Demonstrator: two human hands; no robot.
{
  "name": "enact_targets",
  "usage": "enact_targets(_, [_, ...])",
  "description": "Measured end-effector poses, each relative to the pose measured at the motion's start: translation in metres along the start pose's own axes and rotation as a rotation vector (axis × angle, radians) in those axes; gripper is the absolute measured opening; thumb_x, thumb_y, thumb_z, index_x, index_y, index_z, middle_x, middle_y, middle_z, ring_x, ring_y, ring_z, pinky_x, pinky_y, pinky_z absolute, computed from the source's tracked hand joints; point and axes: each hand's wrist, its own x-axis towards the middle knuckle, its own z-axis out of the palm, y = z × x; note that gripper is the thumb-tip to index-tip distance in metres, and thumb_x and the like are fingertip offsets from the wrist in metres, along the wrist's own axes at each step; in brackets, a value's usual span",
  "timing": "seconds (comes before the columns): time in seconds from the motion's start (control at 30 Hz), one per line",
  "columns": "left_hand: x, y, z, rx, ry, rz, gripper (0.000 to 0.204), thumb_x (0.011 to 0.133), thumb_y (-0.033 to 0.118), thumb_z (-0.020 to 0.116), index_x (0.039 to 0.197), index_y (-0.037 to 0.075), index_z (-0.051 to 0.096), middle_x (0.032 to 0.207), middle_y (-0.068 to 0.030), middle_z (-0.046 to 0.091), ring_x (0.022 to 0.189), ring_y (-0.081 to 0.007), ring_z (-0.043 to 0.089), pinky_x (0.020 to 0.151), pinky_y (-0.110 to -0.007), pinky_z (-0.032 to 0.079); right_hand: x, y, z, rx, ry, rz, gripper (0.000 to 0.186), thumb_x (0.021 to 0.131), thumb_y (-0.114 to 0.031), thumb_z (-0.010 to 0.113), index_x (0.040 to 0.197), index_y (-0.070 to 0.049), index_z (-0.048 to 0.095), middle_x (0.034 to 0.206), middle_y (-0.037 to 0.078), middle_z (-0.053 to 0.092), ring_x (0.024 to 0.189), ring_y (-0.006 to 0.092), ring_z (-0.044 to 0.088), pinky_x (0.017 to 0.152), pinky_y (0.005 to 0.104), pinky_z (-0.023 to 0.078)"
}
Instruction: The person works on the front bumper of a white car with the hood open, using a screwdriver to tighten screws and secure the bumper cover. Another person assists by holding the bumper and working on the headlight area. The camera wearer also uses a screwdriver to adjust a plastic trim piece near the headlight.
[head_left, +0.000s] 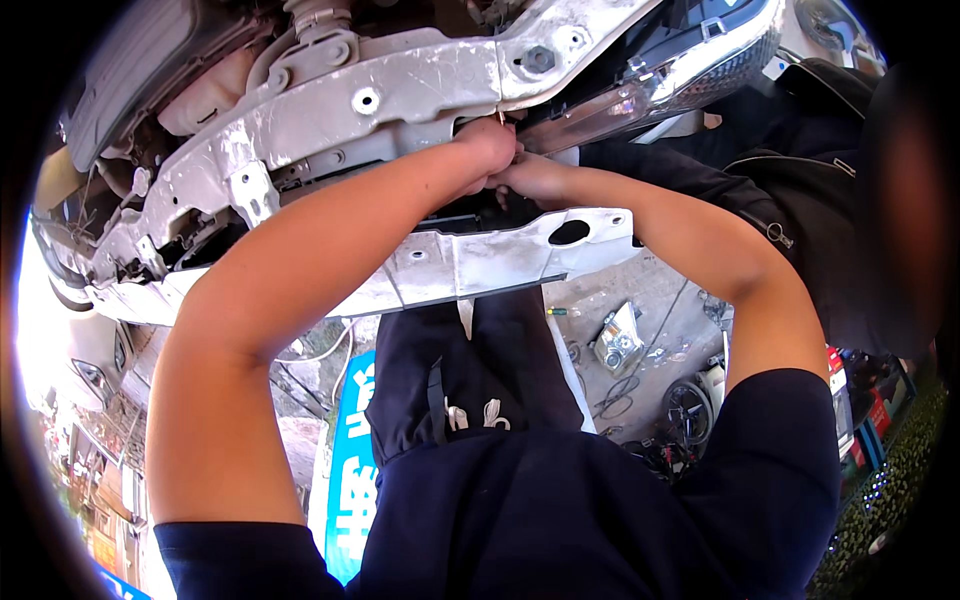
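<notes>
The left hand (487, 148) and right hand (530, 178) meet at the far side, just beneath the right part of a scuffed silver metal beam (420, 85) and beside the near end of a long clear-and-chrome lamp (690, 85). Their fingers are bunched together and largely hidden by one another, so I cannot tell whether either is clamped on anything; a thin tip rises just above the left hand, too small to identify.

As far as shows, the uncovering of the front end (300, 130) looks done: the beam and its brackets lie exposed, with no outer cover over them. A pale lower panel (480, 260) with an oval hole spans the near side, under the forearms. The work at the lamp's near end seems unfinished, since both hands are busy there; whether the lamp is fastened cannot be judged. Another lamp (620, 340) lies loose on the floor (650, 295), to the right of the person's legs, near a small green-handled tool (557, 312).

The one clear container is a whitish plastic tank (210, 90) at far left, behind the beam; its contents cannot be told. At right, a co-worker's dark sleeve (700, 182) reaches toward the same corner.
</notes>
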Motion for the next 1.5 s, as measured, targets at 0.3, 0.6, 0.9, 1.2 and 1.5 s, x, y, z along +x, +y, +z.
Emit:
enact_targets(0.3, [-0.040, 0.003, -0.001, 0.037, -0.228, -0.120, 0.027, 0.097, 0.025, 0.056, 0.116, 0.007, 0.058, 0.116, -0.0120, 0.061, 0.108, -0.0227, 0.059, 0.087, -0.046, 0.047, -0.036, -0.010, -0.024, -0.784, 0.042, 0.017, 0.032, 0.076, -0.027, 0.075, 0.094, -0.001, 0.071, 0.087, 0.011, 0.071, 0.079, 0.0199, 0.065, 0.075, 0.0332, 0.050])
enact_targets(0.6, [-0.057, 0.035, -0.006, 0.478, -0.751, 0.105, 0.036, 0.088, 0.036, 0.059, 0.095, 0.001, 0.064, 0.084, -0.0050, 0.062, 0.081, -0.0135, 0.056, 0.072, -0.030, 0.045, -0.080, -0.013, -0.061, -0.381, 0.082, -0.290, 0.024, 0.088, -0.016, 0.067, 0.099, 0.004, 0.069, 0.087, 0.009, 0.070, 0.081, 0.0141, 0.064, 0.076, 0.0291, 0.050])
enact_targets(0.9, [-0.060, 0.065, -0.019, 0.517, -0.925, 0.067, 0.035, 0.086, 0.024, 0.063, 0.112, 0.001, 0.063, 0.105, -0.0055, 0.066, 0.093, -0.0111, 0.057, 0.084, -0.027, 0.046, -0.193, -0.018, -0.039, -0.054, 0.397, -0.474, 0.025, 0.093, -0.020, 0.062, 0.097, 0.003, 0.068, 0.079, 0.001, 0.064, 0.073, 0.0092, 0.054, 0.069, 0.0258, 0.045])
enact_targets(1.2, [-0.143, 0.125, -0.037, 0.547, -0.516, 0.286, 0.048, 0.102, 0.041, 0.041, 0.102, -0.001, 0.063, 0.092, -0.0104, 0.066, 0.085, -0.0178, 0.064, 0.074, -0.031, 0.049, -0.202, -0.007, -0.008, -0.055, 0.605, -0.602, 0.026, 0.093, -0.022, 0.064, 0.095, 0.004, 0.068, 0.077, 0.003, 0.064, 0.073, 0.0104, 0.057, 0.070, 0.0286, 0.047])
enact_targets(1.5, [-0.215, 0.039, -0.048, 0.592, 0.342, 0.903, 0.045, 0.093, 0.033, 0.057, 0.120, -0.003, 0.058, 0.111, -0.0211, 0.065, 0.106, -0.0348, 0.061, 0.095, -0.038, 0.045, -0.181, -0.018, 0.002, -0.127, 0.805, -0.688, 0.032, 0.089, -0.024, 0.066, 0.105, 0.003, 0.067, 0.089, 0.018, 0.070, 0.086, 0.0229, 0.067, 0.080, 0.0324, 0.049])
